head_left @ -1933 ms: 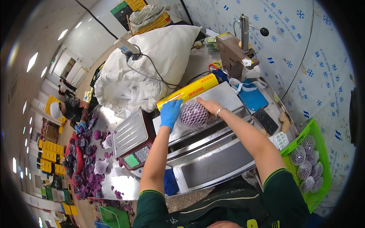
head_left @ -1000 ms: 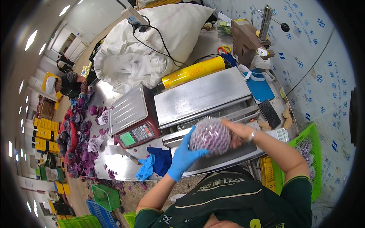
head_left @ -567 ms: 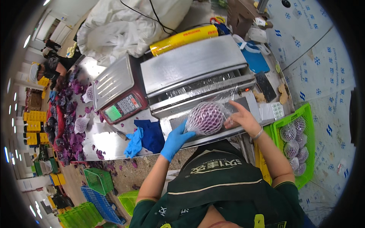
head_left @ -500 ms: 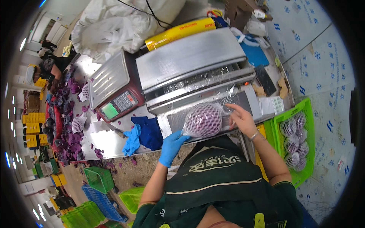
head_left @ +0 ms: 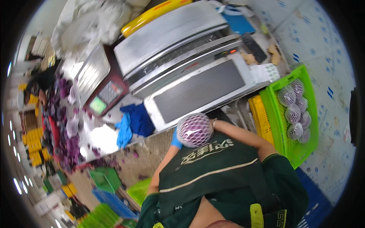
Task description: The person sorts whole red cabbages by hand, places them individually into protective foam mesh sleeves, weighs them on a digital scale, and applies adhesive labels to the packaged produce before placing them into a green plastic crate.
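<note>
A round red cabbage (head_left: pixel 195 130) in a white foam net, with shiny clear film over it, is held up close to the front of my apron. My left hand (head_left: pixel 176 138), in a blue glove, grips it from the left side, its fingers mostly hidden behind the cabbage. From the right, my bare right hand (head_left: pixel 214 125) holds the other side, largely covered by the cabbage. Just beyond is the film wrapping machine (head_left: pixel 199 91) with its dark flat plate, and a roll of yellow film (head_left: pixel 152 17) lies behind it.
At right, a green crate (head_left: pixel 283 146) holds several netted cabbages beside a yellow crate (head_left: pixel 261 121). A red scale (head_left: pixel 104 95), blue cloth (head_left: pixel 138 118) and blue glove (head_left: pixel 124 131) lie on the left. Purple leaves (head_left: pixel 68 146) heap farther left, near another person (head_left: pixel 40 81).
Both hands have brought the cabbage off the machine's plate and toward my apron. My right hand has gone from loose fingers beside it to holding it. The view has shifted.
</note>
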Action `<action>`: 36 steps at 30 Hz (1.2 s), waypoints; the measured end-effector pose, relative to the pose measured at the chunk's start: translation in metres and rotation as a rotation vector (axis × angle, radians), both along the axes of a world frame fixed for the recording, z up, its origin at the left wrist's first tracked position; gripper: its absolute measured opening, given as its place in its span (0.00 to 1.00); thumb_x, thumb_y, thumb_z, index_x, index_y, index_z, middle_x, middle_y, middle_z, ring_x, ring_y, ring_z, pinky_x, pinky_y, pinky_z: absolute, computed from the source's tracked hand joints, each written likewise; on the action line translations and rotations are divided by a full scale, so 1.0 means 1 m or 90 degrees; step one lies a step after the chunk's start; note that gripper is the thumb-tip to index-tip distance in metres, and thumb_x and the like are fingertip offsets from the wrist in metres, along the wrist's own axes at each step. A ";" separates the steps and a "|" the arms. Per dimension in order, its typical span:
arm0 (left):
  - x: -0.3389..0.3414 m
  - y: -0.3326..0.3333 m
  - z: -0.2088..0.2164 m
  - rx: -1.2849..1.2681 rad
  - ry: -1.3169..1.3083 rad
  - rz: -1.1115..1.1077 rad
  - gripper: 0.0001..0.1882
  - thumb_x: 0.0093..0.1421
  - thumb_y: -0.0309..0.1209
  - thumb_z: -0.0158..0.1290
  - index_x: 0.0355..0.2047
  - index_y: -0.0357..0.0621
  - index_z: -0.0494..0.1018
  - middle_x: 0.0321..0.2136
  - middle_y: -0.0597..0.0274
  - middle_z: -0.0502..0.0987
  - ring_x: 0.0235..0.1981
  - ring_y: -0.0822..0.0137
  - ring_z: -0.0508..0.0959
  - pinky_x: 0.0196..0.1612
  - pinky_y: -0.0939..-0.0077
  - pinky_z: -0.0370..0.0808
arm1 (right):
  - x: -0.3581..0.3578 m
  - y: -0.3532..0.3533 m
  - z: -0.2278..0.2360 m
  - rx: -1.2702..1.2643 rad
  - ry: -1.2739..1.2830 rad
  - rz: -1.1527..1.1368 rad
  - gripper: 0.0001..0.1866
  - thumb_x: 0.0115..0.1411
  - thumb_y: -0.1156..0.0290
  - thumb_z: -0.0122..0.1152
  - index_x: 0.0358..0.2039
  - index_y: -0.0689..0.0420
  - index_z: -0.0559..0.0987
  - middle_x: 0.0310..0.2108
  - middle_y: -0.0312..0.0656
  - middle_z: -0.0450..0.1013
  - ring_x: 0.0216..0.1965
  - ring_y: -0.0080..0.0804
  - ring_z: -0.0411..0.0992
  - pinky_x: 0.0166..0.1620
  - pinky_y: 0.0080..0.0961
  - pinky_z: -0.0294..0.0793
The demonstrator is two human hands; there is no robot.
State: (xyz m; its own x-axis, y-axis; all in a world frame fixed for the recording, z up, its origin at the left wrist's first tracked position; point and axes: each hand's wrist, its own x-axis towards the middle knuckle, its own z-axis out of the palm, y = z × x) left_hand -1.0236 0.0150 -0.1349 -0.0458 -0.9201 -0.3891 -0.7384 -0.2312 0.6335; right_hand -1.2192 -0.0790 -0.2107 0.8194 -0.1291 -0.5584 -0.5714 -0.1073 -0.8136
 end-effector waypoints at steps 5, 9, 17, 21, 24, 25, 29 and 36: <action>-0.062 -0.077 0.146 -0.304 0.187 -0.090 0.18 0.65 0.38 0.48 0.48 0.38 0.72 0.42 0.55 0.78 0.40 0.66 0.77 0.46 0.70 0.75 | -0.002 0.014 0.032 0.052 -0.097 -0.129 0.28 0.56 0.60 0.64 0.54 0.59 0.72 0.52 0.52 0.71 0.54 0.33 0.69 0.56 0.32 0.68; -0.133 -0.107 0.197 -0.079 0.528 -0.188 0.19 0.66 0.40 0.47 0.50 0.39 0.71 0.42 0.56 0.78 0.40 0.66 0.77 0.47 0.69 0.74 | -0.061 0.032 0.065 0.099 -0.224 -0.336 0.32 0.57 0.57 0.63 0.58 0.58 0.68 0.55 0.51 0.69 0.55 0.35 0.68 0.58 0.32 0.67; -0.315 -0.130 0.134 0.444 0.904 0.208 0.22 0.67 0.43 0.46 0.53 0.40 0.70 0.44 0.57 0.78 0.42 0.65 0.76 0.50 0.67 0.72 | -0.285 0.091 0.203 0.251 -0.641 -0.951 0.40 0.61 0.52 0.58 0.67 0.54 0.53 0.63 0.46 0.59 0.63 0.36 0.59 0.65 0.36 0.58; -0.431 -0.122 0.174 0.169 0.746 -0.089 0.23 0.67 0.40 0.45 0.56 0.39 0.67 0.56 0.58 0.70 0.52 0.65 0.70 0.57 0.69 0.65 | -0.389 0.163 0.147 0.461 -0.686 -1.255 0.37 0.63 0.44 0.48 0.63 0.57 0.60 0.63 0.45 0.60 0.63 0.37 0.61 0.64 0.41 0.60; -0.460 -0.117 0.173 0.076 0.591 -0.285 0.21 0.63 0.24 0.47 0.57 0.38 0.66 0.57 0.59 0.69 0.52 0.67 0.70 0.57 0.73 0.65 | -0.468 0.213 0.118 0.377 -0.804 -1.367 0.38 0.62 0.38 0.41 0.62 0.54 0.63 0.61 0.44 0.62 0.62 0.38 0.62 0.62 0.43 0.63; -0.458 -0.119 0.158 0.053 0.546 -0.333 0.21 0.61 0.21 0.47 0.56 0.38 0.66 0.57 0.58 0.69 0.52 0.68 0.70 0.57 0.74 0.66 | -0.482 0.231 0.118 0.342 -0.824 -1.456 0.38 0.62 0.35 0.39 0.62 0.51 0.64 0.61 0.43 0.63 0.61 0.39 0.62 0.62 0.45 0.64; -0.415 -0.122 0.097 0.272 0.491 -0.077 0.16 0.62 0.22 0.49 0.51 0.38 0.72 0.50 0.58 0.76 0.44 0.71 0.76 0.48 0.78 0.72 | -0.505 0.273 0.133 0.305 -0.968 -1.707 0.39 0.59 0.33 0.40 0.62 0.46 0.65 0.62 0.42 0.62 0.62 0.43 0.60 0.62 0.51 0.61; -0.416 -0.122 0.108 0.291 0.405 -0.146 0.14 0.64 0.29 0.48 0.48 0.38 0.74 0.45 0.60 0.78 0.44 0.71 0.77 0.45 0.78 0.72 | -0.518 0.275 0.071 0.347 -0.980 -1.782 0.36 0.60 0.35 0.41 0.59 0.48 0.68 0.59 0.43 0.66 0.60 0.45 0.63 0.61 0.51 0.62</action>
State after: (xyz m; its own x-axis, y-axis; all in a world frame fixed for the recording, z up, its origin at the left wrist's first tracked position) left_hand -1.4393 -0.1068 -0.0269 -0.5523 -0.6173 -0.5602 -0.3290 -0.4561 0.8269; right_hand -1.7370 0.1956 -0.1401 -0.6019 -0.4565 -0.6552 0.7601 -0.5792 -0.2946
